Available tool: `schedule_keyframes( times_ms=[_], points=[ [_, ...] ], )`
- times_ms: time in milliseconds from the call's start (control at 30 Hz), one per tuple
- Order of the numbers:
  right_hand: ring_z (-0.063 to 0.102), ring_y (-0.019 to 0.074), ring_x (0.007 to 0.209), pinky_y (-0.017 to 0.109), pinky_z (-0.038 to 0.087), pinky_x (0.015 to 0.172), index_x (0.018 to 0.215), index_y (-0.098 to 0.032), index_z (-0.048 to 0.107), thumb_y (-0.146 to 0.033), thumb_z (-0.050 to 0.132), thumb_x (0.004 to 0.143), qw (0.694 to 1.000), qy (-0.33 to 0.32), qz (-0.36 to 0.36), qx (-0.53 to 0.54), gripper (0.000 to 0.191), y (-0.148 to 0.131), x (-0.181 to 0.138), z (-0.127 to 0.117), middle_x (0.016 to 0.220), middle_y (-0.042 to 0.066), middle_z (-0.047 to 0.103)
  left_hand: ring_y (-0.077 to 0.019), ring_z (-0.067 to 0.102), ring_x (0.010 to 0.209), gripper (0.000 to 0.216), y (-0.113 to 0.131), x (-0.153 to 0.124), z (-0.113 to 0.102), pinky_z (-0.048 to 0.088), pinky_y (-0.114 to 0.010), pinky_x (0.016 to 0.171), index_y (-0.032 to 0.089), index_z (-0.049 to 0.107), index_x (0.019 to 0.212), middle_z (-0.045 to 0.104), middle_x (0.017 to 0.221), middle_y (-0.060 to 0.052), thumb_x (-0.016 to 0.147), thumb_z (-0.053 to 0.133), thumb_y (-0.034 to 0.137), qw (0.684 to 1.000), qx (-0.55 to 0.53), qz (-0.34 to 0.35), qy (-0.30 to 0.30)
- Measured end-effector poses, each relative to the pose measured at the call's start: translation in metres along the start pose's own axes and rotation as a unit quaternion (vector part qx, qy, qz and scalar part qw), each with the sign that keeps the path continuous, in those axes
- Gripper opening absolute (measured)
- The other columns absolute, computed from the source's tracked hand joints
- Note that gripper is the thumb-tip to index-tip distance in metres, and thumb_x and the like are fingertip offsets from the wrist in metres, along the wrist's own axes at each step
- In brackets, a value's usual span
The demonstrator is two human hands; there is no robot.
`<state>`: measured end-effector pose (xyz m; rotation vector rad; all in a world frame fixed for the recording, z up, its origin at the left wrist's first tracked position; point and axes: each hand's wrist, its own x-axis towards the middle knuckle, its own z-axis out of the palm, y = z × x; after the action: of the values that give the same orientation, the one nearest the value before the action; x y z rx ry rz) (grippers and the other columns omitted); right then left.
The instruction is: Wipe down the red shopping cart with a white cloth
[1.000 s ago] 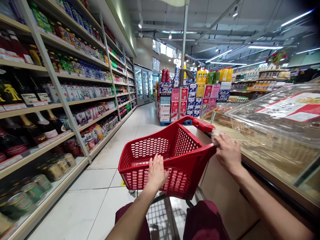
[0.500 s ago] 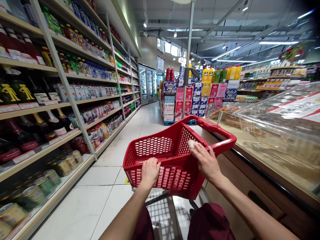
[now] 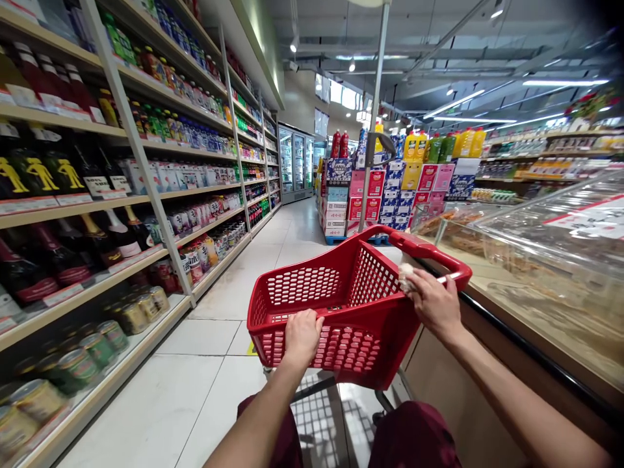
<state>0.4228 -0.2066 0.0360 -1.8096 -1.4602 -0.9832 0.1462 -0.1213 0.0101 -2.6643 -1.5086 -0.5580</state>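
A red plastic shopping cart (image 3: pixel 341 354) with perforated sides stands across in front of me, its handle (image 3: pixel 429 250) at the right. My left hand (image 3: pixel 302 331) has its fingers hooked over the near rim of the basket. At the handle end, my right hand (image 3: pixel 436 305) is closed on a crumpled white cloth (image 3: pixel 408 278). That cloth lies against the red plastic by the rear corner, just below the handle; whether it is fabric or paper I cannot tell. A short white piece also shows beyond the fingers, near the handle.
Shelves (image 3: pixel 160 253) of bottles and cans line the left side. A counter with clear plastic lids (image 3: pixel 550 253) runs close along the right. Ahead, stacked drink cartons (image 3: pixel 375 195) surround a metal pole (image 3: pixel 377 97), with glass-door fridges (image 3: pixel 295 156) farther back. White tiles (image 3: pixel 195 383) cover the floor.
My right hand has moved right with the white cloth, from the basket's near rear edge to beside the handle. My left hand stays on the rim. The view has shifted slightly.
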Motion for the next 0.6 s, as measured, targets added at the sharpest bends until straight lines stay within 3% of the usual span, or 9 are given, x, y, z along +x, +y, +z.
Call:
schedule_keyframes(
  times_ms=[100,233,367,467,533,600],
  points=[
    [0.047,0.0235,0.113,0.045,0.021,0.099,0.114,-0.021,0.054,-0.021,0.043,0.078,0.996,-0.043,-0.076,-0.029,0.037,-0.025,-0.022,-0.001,0.123,0.010,0.052,-0.0193,0.057,0.088,0.024,0.008,0.000,0.000,0.037,-0.032,0.080,0.017,0.058,0.085,0.065,0.089,-0.005,0.087,0.039,0.032,1.000,0.003,-0.011,-0.006],
    [0.044,0.0242,0.114,0.045,0.020,0.099,0.112,-0.021,0.055,-0.025,0.045,0.080,0.990,-0.075,-0.111,-0.041,0.034,-0.045,-0.028,0.001,0.125,0.011,0.051,-0.0204,0.058,0.087,0.026,0.017,0.003,-0.001,0.038,-0.034,0.080,0.016,0.060,0.084,0.065,0.088,-0.006,0.087,0.039,0.032,1.000,0.009,-0.015,-0.018],
    [0.055,0.0182,0.100,0.043,0.019,0.099,0.102,-0.025,0.059,-0.021,0.038,0.085,0.987,-0.080,-0.136,-0.030,0.028,0.007,-0.010,-0.002,0.111,0.005,0.061,-0.0195,0.059,0.086,0.027,0.020,0.006,0.000,0.038,-0.033,0.080,0.018,0.061,0.083,0.066,0.088,-0.006,0.087,0.039,0.034,0.999,0.016,-0.011,-0.037],
    [0.053,0.0221,0.103,0.044,0.023,0.096,0.102,-0.018,0.059,-0.025,0.040,0.084,0.997,0.001,-0.043,-0.070,0.027,0.047,-0.005,-0.005,0.115,0.011,0.058,-0.0197,0.060,0.086,0.029,0.022,0.008,0.002,0.037,-0.033,0.080,0.018,0.061,0.085,0.066,0.086,-0.006,0.087,0.039,0.036,0.998,0.020,-0.016,-0.050],
    [0.051,0.0239,0.107,0.044,0.024,0.096,0.100,-0.016,0.060,-0.023,0.041,0.082,0.996,0.026,-0.007,-0.087,0.027,0.043,-0.010,-0.002,0.118,0.013,0.055,-0.0204,0.060,0.086,0.030,0.026,0.010,0.001,0.037,-0.033,0.080,0.017,0.061,0.087,0.066,0.086,-0.008,0.088,0.038,0.037,0.998,0.023,-0.021,-0.056],
    [0.049,0.0217,0.110,0.042,0.023,0.098,0.098,-0.018,0.061,-0.017,0.040,0.081,0.996,-0.005,-0.056,-0.069,0.027,0.017,-0.020,0.004,0.119,0.010,0.056,-0.0213,0.060,0.085,0.031,0.031,0.012,0.000,0.038,-0.034,0.079,0.015,0.061,0.089,0.066,0.085,-0.009,0.087,0.039,0.037,0.998,0.026,-0.025,-0.060]
  ],
)
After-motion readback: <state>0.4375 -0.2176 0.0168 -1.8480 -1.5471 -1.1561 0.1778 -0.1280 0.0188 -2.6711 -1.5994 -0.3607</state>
